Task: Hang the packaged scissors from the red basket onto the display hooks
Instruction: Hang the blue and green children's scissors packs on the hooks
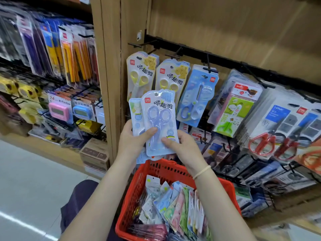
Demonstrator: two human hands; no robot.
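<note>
You held a pale blue packaged scissors (159, 120) upright above the red basket (139, 180), your left hand (132, 141) and right hand (180, 146) both gripping its lower half. Its hang hole pointed up, just below and near the yellow scissors packs (140, 73) on the display hooks (171, 56).

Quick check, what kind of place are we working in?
Most likely a stationery shop aisle: packaged scissors hang on display hooks, a price tag sits on the neighbouring shelf, and a red basket holds stock.
</note>
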